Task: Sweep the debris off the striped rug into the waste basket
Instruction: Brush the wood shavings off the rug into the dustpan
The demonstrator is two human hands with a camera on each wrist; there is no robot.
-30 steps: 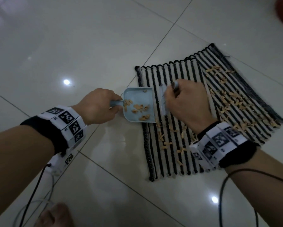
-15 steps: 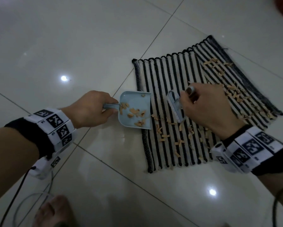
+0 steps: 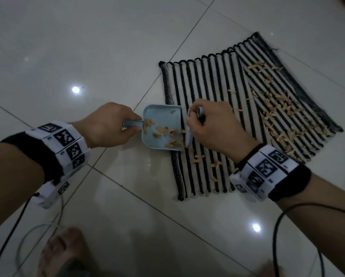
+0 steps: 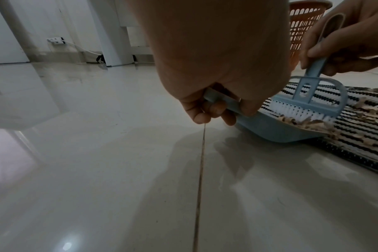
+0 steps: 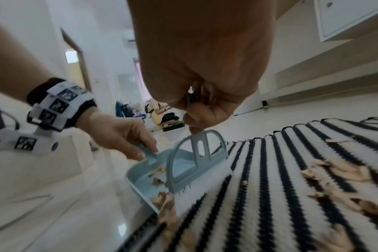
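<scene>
- Left hand [image 3: 109,124] is wrapped tight round the handle of the blue dustpan [image 3: 163,128], whose lip is parked right on the near-left edge of the striped rug [image 3: 217,100].
- Right hand [image 3: 213,124] is clenched on the small blue brush [image 5: 196,163]; its white bristles sit at the pan's mouth with tan debris [image 5: 164,199] bunched in front.
- Risk one: the lip rides on the rug's raised border, so flakes could slip under it onto the tiled floor [image 3: 87,47].
- Risk two: a brisk flick may kick light flakes over the pan's low wall.
- Plenty more debris lies on the rug's far right.
- The orange waste basket [image 4: 306,20] stands beyond the rug, so a tilted pan could spill on the carry.
</scene>
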